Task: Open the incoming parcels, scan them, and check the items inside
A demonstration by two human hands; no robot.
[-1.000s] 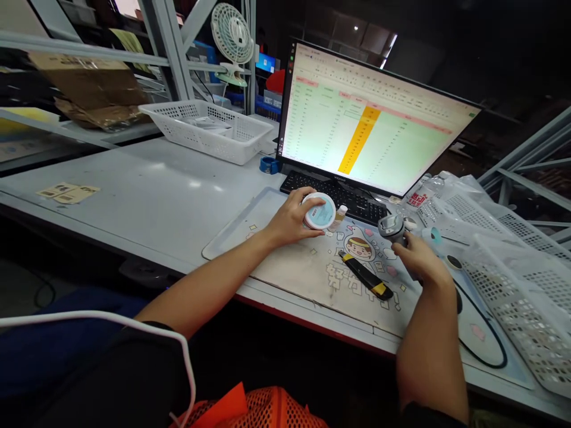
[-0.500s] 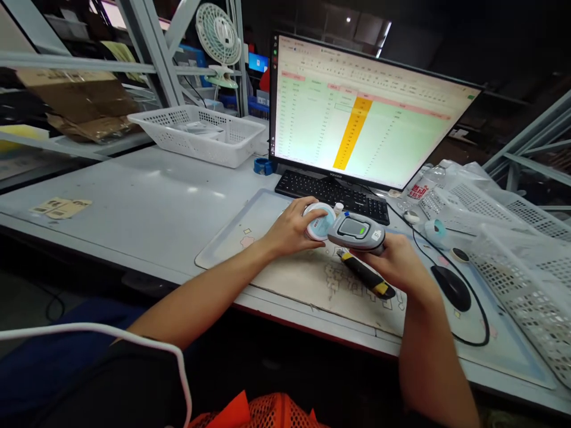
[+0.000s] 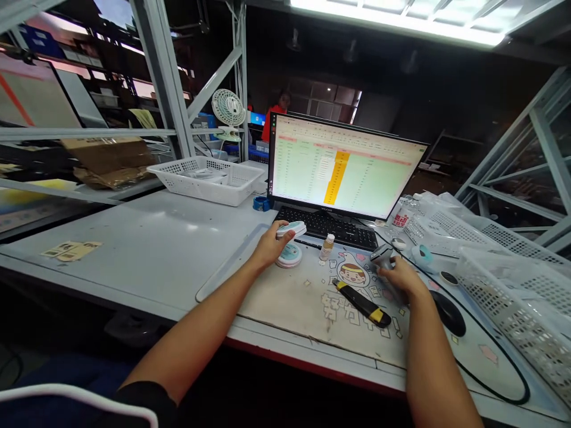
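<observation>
My left hand [image 3: 272,242] is closed on a round, flat tub [image 3: 292,228] with a pale blue top, held tilted over the desk mat. Just below it rests a second round tub [image 3: 289,254] with a similar blue label. A small bottle [image 3: 327,248] with a white cap stands upright to the right of the tubs. My right hand [image 3: 399,274] grips a grey barcode scanner [image 3: 382,255] low over the right part of the mat. Between my hands lies a black and yellow utility knife [image 3: 362,303].
A monitor [image 3: 343,172] with a spreadsheet stands behind a black keyboard [image 3: 328,229]. White baskets stand at back left [image 3: 209,178] and on the right [image 3: 513,291]. A black mouse [image 3: 448,313] and a cable lie right of my right hand. A person in red [image 3: 270,122] is behind the monitor.
My right hand has moved the scanner right and down, away from the tub. My left hand has shifted left with its tub. The lower tub and the bottle now show fully. The view has tipped up.
</observation>
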